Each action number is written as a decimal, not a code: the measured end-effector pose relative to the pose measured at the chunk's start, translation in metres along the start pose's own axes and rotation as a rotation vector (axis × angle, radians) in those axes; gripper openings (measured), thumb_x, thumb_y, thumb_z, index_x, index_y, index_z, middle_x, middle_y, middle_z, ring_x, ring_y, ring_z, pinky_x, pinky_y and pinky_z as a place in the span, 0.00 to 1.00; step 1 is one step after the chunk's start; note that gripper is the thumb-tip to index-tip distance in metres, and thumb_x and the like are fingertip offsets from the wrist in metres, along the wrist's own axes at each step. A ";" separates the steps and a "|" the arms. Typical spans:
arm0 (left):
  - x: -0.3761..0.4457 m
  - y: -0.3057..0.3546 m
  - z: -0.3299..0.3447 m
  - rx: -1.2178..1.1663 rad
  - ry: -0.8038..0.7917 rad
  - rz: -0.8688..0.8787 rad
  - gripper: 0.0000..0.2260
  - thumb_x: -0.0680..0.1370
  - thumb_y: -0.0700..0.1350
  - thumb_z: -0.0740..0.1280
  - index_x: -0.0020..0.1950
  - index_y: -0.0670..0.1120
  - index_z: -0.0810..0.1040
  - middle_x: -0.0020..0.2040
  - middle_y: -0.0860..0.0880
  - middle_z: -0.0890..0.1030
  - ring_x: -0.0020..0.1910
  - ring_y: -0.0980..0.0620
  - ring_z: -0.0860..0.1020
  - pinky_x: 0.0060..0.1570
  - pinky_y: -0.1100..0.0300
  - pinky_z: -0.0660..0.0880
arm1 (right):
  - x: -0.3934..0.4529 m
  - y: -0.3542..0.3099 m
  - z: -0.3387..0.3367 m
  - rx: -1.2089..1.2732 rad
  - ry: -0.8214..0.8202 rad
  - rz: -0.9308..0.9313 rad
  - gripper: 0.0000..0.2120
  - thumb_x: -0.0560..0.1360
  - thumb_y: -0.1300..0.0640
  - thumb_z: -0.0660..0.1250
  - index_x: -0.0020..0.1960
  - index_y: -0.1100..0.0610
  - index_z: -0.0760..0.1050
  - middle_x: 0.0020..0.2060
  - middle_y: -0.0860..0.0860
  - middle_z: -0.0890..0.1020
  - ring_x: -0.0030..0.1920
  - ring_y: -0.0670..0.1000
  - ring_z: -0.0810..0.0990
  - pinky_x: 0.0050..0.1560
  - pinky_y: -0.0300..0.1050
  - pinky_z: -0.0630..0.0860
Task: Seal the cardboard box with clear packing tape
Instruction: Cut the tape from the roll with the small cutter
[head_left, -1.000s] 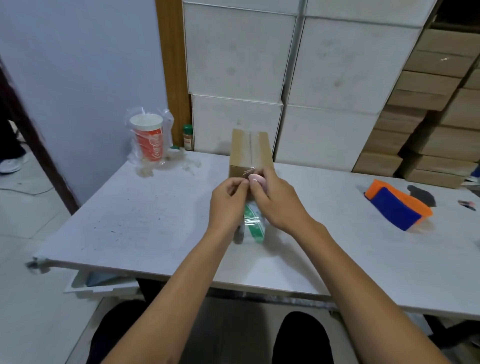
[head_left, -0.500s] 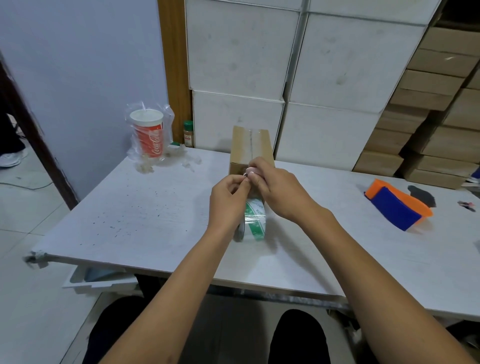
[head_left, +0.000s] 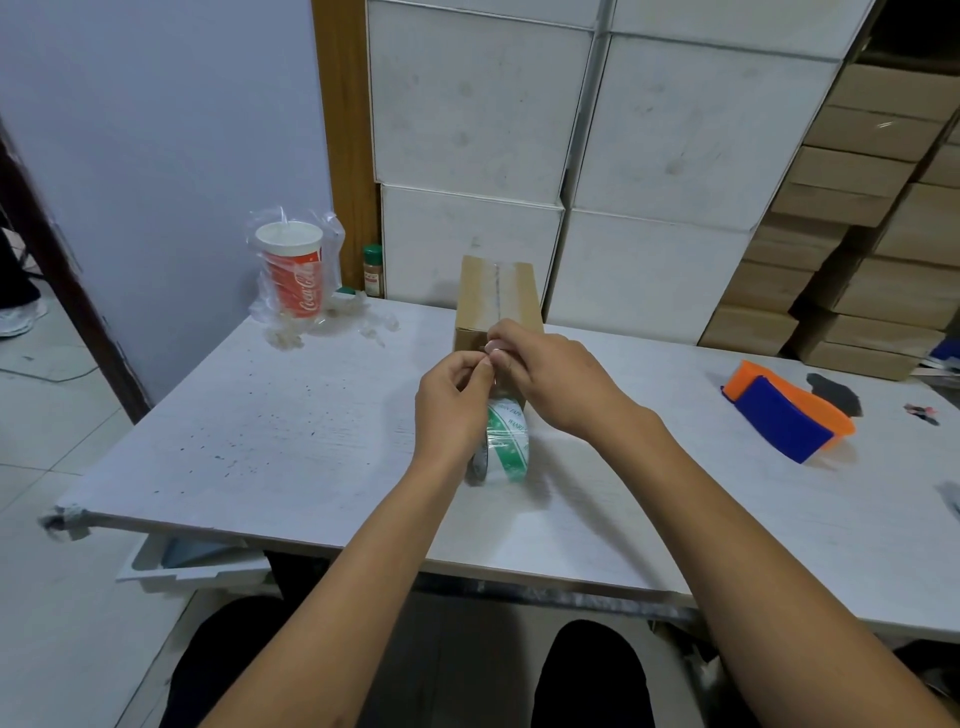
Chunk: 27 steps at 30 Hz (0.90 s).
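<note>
Since a moment ago the right hand (head_left: 556, 379) has lifted slightly toward the near top edge of the cardboard box (head_left: 496, 301), while the left hand (head_left: 454, 400) stays put; both pinch closed with fingertips meeting over the tape end, though whether they actually grip it I cannot tell. The roll of clear packing tape (head_left: 506, 447) with green print stands on edge on the white bench (head_left: 270, 431) just before the box, which rests mid-bench with a taped seam on top.
</note>
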<state>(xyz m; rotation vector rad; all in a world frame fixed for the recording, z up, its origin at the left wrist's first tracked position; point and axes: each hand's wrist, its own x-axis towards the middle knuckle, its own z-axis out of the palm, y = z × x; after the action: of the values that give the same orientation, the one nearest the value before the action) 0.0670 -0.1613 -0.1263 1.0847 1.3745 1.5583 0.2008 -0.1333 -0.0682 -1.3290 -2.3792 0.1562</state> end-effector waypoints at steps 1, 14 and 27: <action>0.000 0.000 0.000 0.001 0.004 0.001 0.07 0.84 0.46 0.68 0.50 0.50 0.86 0.46 0.51 0.90 0.48 0.50 0.89 0.54 0.47 0.86 | 0.000 0.001 0.000 -0.006 0.000 0.003 0.06 0.86 0.48 0.57 0.59 0.47 0.72 0.53 0.42 0.85 0.49 0.56 0.82 0.47 0.54 0.78; -0.002 0.001 0.000 -0.020 0.004 -0.017 0.07 0.83 0.47 0.71 0.48 0.53 0.87 0.46 0.52 0.90 0.48 0.52 0.89 0.55 0.49 0.86 | -0.008 -0.001 0.006 0.003 0.039 0.014 0.05 0.86 0.47 0.56 0.58 0.45 0.69 0.54 0.45 0.86 0.49 0.57 0.82 0.49 0.56 0.79; -0.003 0.000 -0.003 0.043 0.024 0.036 0.07 0.83 0.46 0.70 0.50 0.50 0.88 0.45 0.51 0.89 0.48 0.52 0.88 0.54 0.50 0.85 | -0.007 0.002 0.000 -0.070 -0.002 0.011 0.07 0.86 0.48 0.57 0.60 0.47 0.71 0.51 0.45 0.85 0.47 0.57 0.81 0.45 0.53 0.77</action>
<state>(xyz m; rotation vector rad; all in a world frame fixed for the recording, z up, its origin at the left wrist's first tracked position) 0.0653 -0.1650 -0.1267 1.1255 1.4172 1.5794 0.2053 -0.1377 -0.0711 -1.3749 -2.3993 0.0779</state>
